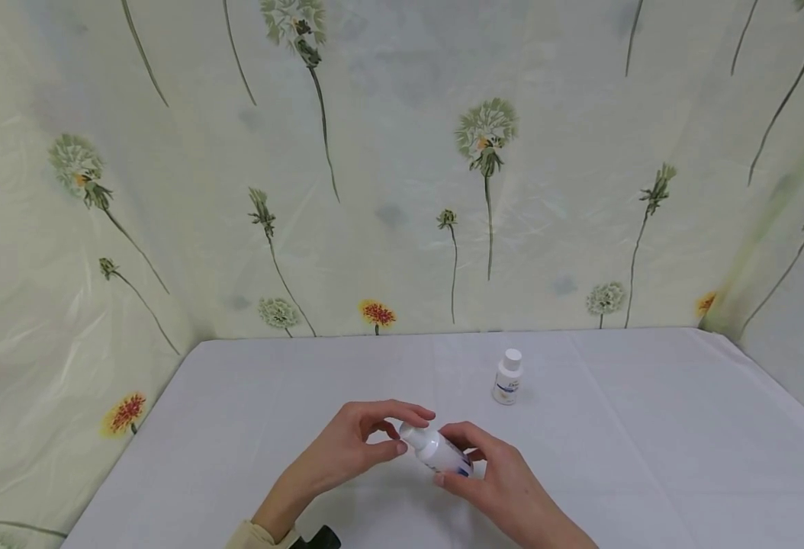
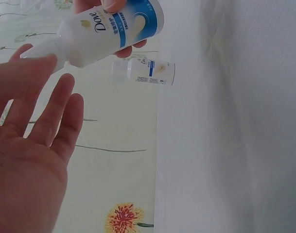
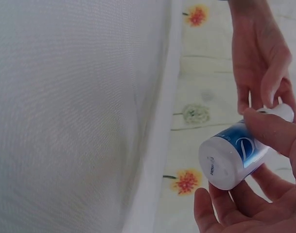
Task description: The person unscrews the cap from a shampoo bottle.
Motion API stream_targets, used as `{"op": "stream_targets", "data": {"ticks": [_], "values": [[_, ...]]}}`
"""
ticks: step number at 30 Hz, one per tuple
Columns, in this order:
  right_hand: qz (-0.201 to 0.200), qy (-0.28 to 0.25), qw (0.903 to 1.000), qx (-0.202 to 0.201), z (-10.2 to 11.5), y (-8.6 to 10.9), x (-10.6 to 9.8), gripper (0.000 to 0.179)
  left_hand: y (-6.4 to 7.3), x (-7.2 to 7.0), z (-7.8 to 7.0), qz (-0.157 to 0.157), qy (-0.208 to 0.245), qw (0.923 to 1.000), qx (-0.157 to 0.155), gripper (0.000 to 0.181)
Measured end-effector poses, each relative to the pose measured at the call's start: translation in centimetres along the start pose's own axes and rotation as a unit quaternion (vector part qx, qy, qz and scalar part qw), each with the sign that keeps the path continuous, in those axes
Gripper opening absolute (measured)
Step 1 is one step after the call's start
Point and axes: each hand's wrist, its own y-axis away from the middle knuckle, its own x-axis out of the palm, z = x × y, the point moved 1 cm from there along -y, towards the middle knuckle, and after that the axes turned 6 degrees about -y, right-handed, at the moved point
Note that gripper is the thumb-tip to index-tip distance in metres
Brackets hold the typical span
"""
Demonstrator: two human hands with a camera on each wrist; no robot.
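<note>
My right hand grips a small white Dove bottle with a blue band, thumb on one side and fingers round the other. The bottle is tilted above the table, its cap toward the left and its base toward the right. My left hand pinches the white cap between thumb and forefinger. In the left wrist view the other left fingers stretch out below the cap. The right wrist view shows the bottle's round base turned to the camera.
A second white Dove bottle with its cap on stands upright farther back, right of the middle. The white-covered table ends at a flower-patterned curtain. A black object shows by the left sleeve.
</note>
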Motion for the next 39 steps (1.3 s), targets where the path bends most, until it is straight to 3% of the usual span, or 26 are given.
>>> {"op": "stream_targets", "data": {"ticks": [5,9,18,30,39], "values": [[0.0,-0.002,1.0,0.007,0.08,-0.11,-0.03,0.038,0.07,-0.04,0.02,-0.006,-0.005,1.0,0.002,0.039],[-0.002,-0.005,1.0,0.003,0.05,-0.06,-0.02,0.037,0.07,-0.09,0.04,-0.016,-0.026,0.9995,-0.004,0.029],[0.002,-0.01,0.9999,-0.005,0.11,0.03,0.2,0.035,0.24,-0.23,-0.31,-0.049,-0.048,0.9958,-0.061,0.023],[-0.008,-0.007,0.9998,-0.014,-0.02,0.27,-0.05,0.036,0.23,-0.35,-0.42,-0.063,-0.051,0.9949,-0.06,0.024],[-0.01,0.002,0.9998,0.018,-0.27,0.15,-0.09,0.035,0.28,-0.4,-0.51,-0.06,-0.051,0.995,-0.061,0.024]]}}
